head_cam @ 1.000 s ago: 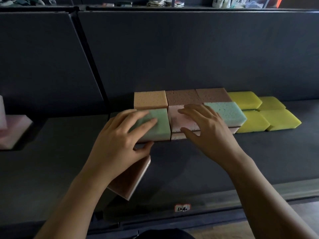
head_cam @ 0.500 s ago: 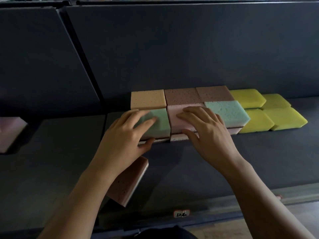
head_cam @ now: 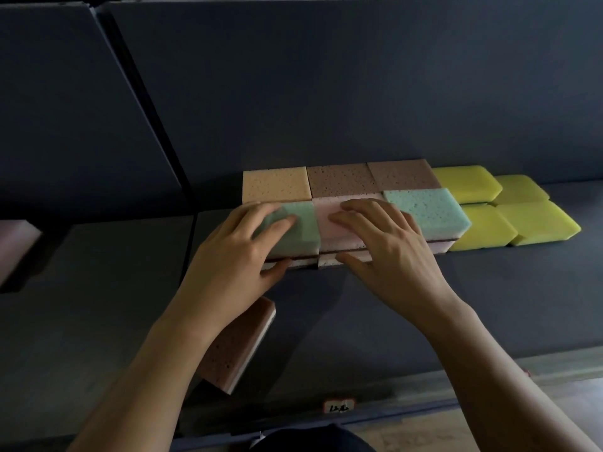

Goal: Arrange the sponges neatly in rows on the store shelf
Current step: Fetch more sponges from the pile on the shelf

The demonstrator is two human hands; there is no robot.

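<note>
Both hands stay on the front row as they were half a second ago. Only the view has dipped a little, and the sponges lie in the same places.

At the far left edge a pale pink sponge (head_cam: pixel 16 243) lies on a neighbouring section of the dark shelf (head_cam: pixel 98 288). A loose brown sponge (head_cam: pixel 238 344) with a pink and white side layer rests tilted near the shelf's front, partly under the left forearm.

The left hand (head_cam: pixel 228 259) lies on the left green sponge (head_cam: pixel 300 226). Its fingers (head_cam: pixel 280 223) are spread and nearly flat on top, and its thumb is pressed against the front of the pale layer beneath, gripping nothing. Behind it sits a tan sponge (head_cam: pixel 275 185), porous and square-cut, against the back panel (head_cam: pixel 326 93).

The pink sponge (head_cam: pixel 332 230) fills the middle of the front row, flush with the green one. The right hand (head_cam: pixel 391 256) rests on it, fingers loosely extended on top and thumb touching the lower sponge's front. Two brown sponges (head_cam: pixel 339 179) complete the back row.

The right green sponge (head_cam: pixel 427 210) stands on a dark scouring strip and a pink layer. Four yellow sponges (head_cam: pixel 463 182) with cut corners lie in two rows just beside it. A small price label (head_cam: pixel 339 406) sits on the shelf's front edge.
</note>
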